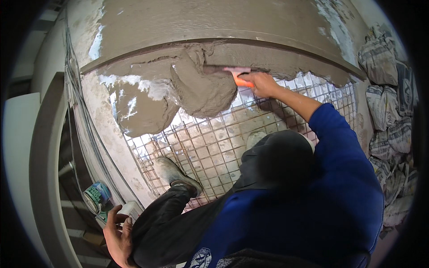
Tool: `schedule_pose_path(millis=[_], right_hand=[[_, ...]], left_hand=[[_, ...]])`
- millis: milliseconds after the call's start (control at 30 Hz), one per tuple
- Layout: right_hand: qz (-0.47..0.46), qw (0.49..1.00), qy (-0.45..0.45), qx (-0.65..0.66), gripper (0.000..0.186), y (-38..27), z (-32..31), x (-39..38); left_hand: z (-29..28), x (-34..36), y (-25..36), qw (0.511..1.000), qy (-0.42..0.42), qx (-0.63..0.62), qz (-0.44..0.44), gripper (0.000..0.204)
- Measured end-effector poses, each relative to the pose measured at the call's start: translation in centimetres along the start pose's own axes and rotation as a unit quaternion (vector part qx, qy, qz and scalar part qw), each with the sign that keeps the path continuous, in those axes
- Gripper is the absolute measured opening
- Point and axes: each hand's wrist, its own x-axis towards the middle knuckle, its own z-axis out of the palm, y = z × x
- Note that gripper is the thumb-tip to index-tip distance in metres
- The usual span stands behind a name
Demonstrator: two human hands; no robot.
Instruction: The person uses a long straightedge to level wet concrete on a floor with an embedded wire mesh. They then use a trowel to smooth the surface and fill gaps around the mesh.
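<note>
My right hand is closed around the orange handle of a trowel. The trowel's dark blade presses into wet grey mortar, beside a thick mound. Just beyond the blade, a long straight bar lies across the mortar, with a smoothed grey surface on its far side. My left hand is off to the lower left by my bent leg, fingers loosely curled and apart, with nothing seen in them. Rusty wire mesh covers the floor between the mortar and me.
My boot stands on the mesh. Stacked sacks line the right side. Cables run along the left beside a frame edge. Near my left hand are a green-and-blue tin and a white container.
</note>
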Motion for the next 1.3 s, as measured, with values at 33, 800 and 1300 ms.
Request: schedule_pose_path(millis=[33,800,1300], right_hand=[[0.0,0.999,-0.033,0.003,0.059,-0.6,-0.3,-1.5],[0.274,0.909,0.192,0.25,0.063,-4.4,5.3,-9.4],[0.24,0.841,0.06,0.481,0.05,-8.6,6.0,4.7]], left_hand=[[0.0,0.1,0.0,1.0,0.004,0.004,-0.001,0.053],[0.3,5.0,4.8,0.991,-0.06,0.026,0.113,0.053],[-0.1,4.5,3.5,0.996,-0.024,0.036,0.082,0.036]])
